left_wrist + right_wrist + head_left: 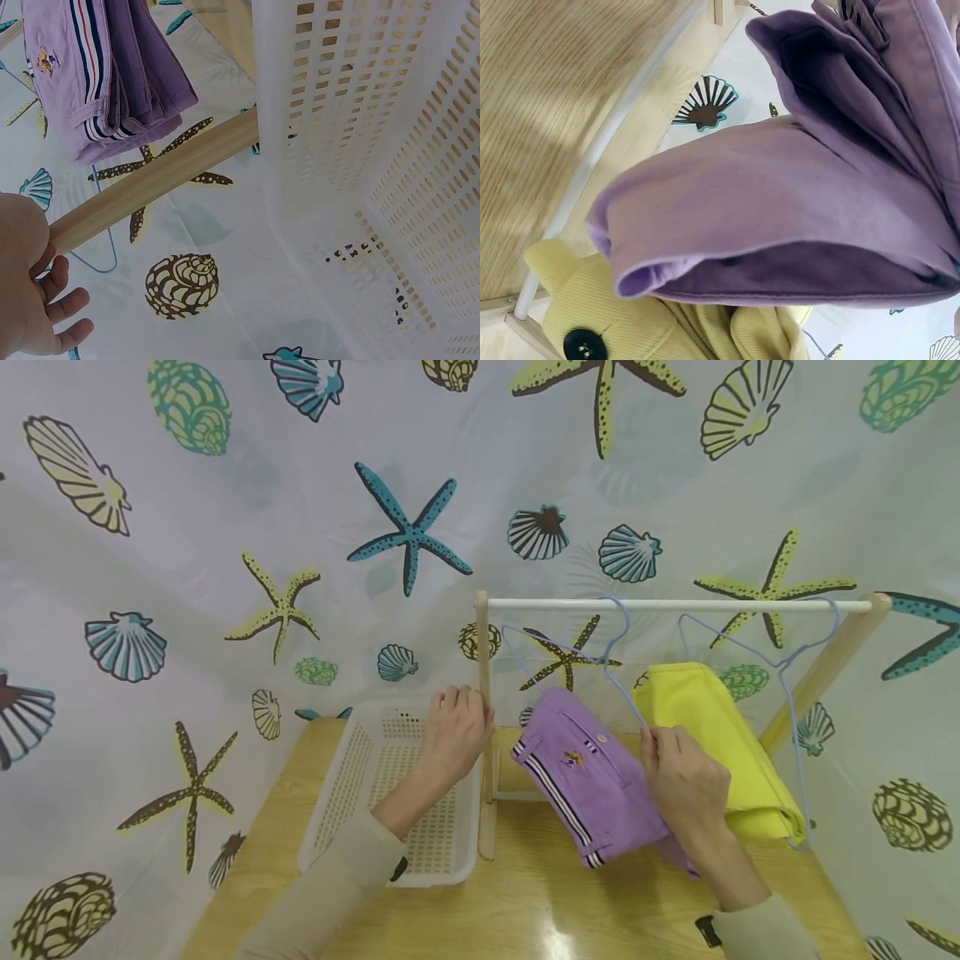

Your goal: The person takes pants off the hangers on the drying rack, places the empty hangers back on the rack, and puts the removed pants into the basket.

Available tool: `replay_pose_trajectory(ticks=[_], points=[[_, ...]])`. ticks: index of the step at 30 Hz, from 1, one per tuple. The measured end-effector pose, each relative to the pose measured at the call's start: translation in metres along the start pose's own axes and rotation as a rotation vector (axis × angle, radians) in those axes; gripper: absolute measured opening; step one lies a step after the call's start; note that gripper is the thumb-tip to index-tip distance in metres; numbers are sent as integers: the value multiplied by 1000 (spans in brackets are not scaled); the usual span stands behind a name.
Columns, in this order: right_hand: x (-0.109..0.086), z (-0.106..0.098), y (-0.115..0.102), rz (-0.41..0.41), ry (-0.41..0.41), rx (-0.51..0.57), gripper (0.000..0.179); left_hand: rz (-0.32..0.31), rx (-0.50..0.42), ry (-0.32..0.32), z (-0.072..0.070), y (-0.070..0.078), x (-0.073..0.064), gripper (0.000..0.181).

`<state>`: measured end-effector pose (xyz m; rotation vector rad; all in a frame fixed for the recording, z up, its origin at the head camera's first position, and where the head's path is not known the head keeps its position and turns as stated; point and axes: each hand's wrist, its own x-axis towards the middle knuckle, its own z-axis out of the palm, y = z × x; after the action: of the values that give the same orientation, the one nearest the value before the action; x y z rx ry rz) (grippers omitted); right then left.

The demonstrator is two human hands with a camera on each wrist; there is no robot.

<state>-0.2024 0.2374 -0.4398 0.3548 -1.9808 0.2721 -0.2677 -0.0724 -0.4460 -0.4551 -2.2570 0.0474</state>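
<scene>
My left hand [456, 728] grips the left wooden post [484, 647] of a small clothes rack, fingers curled at it. In the left wrist view the post [161, 174] runs out from between thumb and fingers. A light blue hanger [615, 681] hooks over the white rod [675, 605]. Purple pants [581, 785] with striped trim and a small embroidered figure are draped over it. My right hand [688, 787] pinches the hanger's sloping arm near the pants' right side. The right wrist view is mostly filled by the pants' folds [727, 202].
Right of the pants, a folded yellow garment [712, 735] hangs on a second blue hanger [795, 727]; a black button [585, 344] shows on it. A white perforated basket [322, 810] stands left of the rack on the wooden table [540, 910]. Behind hangs a shell-and-starfish curtain [412, 435].
</scene>
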Motion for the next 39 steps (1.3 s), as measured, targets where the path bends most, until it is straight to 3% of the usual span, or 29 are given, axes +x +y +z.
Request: replay_pose_trajectory(ticks=[21,30,39], points=[[18,-18,-14,17,25,23,51,-1,-10,4,1,0,-1,32],[21,-29,-19,-17,69,5,42,-3,1,13,1,1,-1,32],[20,-39,-24,-32,118,3,47,1,20,34,3,1,-1,31]])
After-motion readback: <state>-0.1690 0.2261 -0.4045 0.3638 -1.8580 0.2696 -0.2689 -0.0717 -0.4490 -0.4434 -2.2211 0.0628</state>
